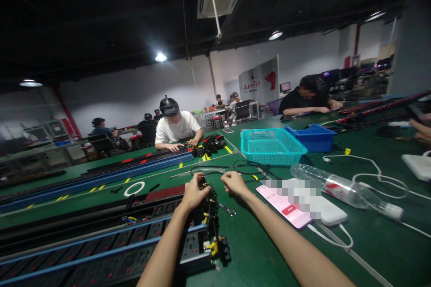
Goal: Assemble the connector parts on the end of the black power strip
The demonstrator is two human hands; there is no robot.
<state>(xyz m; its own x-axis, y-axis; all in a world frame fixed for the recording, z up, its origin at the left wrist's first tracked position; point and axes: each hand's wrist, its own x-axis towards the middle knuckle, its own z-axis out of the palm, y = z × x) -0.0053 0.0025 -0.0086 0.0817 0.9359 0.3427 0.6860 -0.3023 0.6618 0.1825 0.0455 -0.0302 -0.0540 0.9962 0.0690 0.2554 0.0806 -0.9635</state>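
My left hand [195, 192] is closed at the right end of a long black socket strip [168, 208], by its metal end fittings; what its fingers pinch is too small to make out. A short way to the right, my right hand [233, 183] is curled just above the green table [242, 242], and whatever it holds is hidden. Below my hands lies a small wrench [227, 209]. Yellow-and-black connectors [213, 246] stick out from the ends of the blue-edged strips [111, 255]. A thin black cable [240, 164] runs behind my right hand.
At the right are a pink phone [284, 208], a white power bank [332, 208], a plastic bottle [340, 188] and white cables. Behind them stand a turquoise basket [272, 158] and a blue bin [314, 140]. People work across the table and at the right edge.
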